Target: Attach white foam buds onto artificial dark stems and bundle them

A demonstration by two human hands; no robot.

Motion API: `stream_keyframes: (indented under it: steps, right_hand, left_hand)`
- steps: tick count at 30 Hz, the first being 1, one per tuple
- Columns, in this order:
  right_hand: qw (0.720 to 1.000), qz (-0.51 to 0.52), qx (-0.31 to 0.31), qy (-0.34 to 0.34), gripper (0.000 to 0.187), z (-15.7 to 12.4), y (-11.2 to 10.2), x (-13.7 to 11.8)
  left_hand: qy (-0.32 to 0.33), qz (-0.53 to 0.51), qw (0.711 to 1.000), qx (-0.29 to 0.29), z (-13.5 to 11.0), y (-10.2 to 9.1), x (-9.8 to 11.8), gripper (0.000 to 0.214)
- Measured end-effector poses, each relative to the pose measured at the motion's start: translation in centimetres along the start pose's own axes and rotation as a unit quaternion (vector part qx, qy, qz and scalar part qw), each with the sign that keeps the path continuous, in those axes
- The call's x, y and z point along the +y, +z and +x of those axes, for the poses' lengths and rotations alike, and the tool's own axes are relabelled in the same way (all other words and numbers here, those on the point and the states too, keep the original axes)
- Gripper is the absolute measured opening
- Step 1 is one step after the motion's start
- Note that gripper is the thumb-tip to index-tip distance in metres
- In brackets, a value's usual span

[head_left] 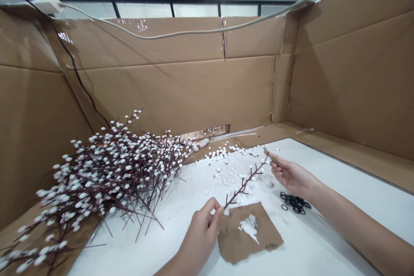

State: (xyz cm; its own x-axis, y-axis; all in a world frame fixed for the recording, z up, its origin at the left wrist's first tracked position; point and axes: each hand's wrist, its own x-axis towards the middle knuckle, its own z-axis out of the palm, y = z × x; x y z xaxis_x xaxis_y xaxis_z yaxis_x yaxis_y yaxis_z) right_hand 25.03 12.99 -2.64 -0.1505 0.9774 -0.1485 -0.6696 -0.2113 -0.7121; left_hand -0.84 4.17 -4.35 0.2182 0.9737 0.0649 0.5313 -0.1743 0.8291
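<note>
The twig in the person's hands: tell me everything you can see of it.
A short, dark reddish-brown twig, plastic-looking, with a few thin side shoots and no clearly attached white beads. It slants across above the white tabletop, its lower end pinched by the left hand. Its tip ends at or near the tan strip in the right hand.

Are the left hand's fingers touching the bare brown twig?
Touching: the head view shows the left hand's fingers pinching the lower end of the bare brown twig.

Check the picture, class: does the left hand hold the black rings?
No, the left hand pinches a dark twig while the black rings lie on the white surface near the right hand.
</note>
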Motion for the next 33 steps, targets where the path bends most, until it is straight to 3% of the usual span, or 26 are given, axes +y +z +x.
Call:
stream_keyframes:
  steps: [19,27,33]
  right_hand:
    - [0.997,-0.055,0.043,-0.039,0.019,-0.42,0.79,0.20]
    - [0.993,-0.106,0.044,-0.027,0.018,-0.05,0.56,0.49]
    - [0.980,-0.200,-0.003,-0.019,0.020,-0.19,0.31,0.42]
  left_hand:
    - [0.007,-0.017,1.000,0.015,-0.07,-0.03,-0.05,0.034]
    - [-0.012,-0.092,0.994,0.062,0.35,-0.24,0.05,0.037]
    - [-0.037,-0.201,0.978,0.044,0.22,-0.47,0.07,0.040]
